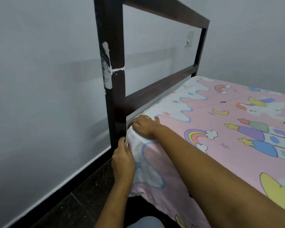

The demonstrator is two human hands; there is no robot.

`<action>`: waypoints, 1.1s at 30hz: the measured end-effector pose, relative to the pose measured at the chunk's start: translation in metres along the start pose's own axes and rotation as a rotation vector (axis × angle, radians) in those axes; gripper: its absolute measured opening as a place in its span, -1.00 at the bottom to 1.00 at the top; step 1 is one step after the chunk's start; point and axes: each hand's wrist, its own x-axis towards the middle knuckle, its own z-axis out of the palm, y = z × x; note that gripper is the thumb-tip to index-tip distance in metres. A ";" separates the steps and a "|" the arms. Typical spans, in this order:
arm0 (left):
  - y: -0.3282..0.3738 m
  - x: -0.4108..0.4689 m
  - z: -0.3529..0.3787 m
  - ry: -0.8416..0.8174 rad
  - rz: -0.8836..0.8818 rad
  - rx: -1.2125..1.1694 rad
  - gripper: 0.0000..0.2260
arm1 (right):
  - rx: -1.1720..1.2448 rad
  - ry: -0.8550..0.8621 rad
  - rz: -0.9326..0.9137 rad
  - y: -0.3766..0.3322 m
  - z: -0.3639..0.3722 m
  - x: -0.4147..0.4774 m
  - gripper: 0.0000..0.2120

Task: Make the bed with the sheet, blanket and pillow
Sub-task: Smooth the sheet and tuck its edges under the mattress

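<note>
A pink sheet point(212, 129) printed with rainbows, clouds and unicorns covers the mattress and hangs down its near side. At the mattress corner by the headboard, my right hand point(145, 126) lies on top of the corner with its fingers curled over the white edge of the sheet. My left hand point(123, 159) is just below, at the side of the corner, pinching the sheet's edge next to the bedpost. No blanket or pillow is in view.
A dark wooden headboard frame point(113, 66) with white paint smears stands against the grey wall point(39, 96). A dark floor point(82, 203) runs in the narrow gap between wall and bed. A wall socket point(189, 39) shows through the headboard.
</note>
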 end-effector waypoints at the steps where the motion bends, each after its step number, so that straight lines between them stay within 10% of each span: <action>1: -0.005 -0.003 0.001 -0.004 -0.006 0.009 -0.74 | -0.020 -0.009 0.012 0.001 0.002 0.006 -0.58; 11: -0.015 0.005 -0.013 -0.157 0.093 0.351 -0.55 | -0.069 0.112 -0.024 0.005 0.004 0.003 -0.57; 21: 0.007 0.011 -0.025 -0.445 0.172 0.957 -0.79 | 0.086 0.198 -0.057 0.012 0.005 -0.021 -0.55; 33: 0.005 0.010 -0.011 -0.621 0.077 1.036 -0.70 | 0.021 0.070 -0.104 0.017 0.003 -0.045 -0.51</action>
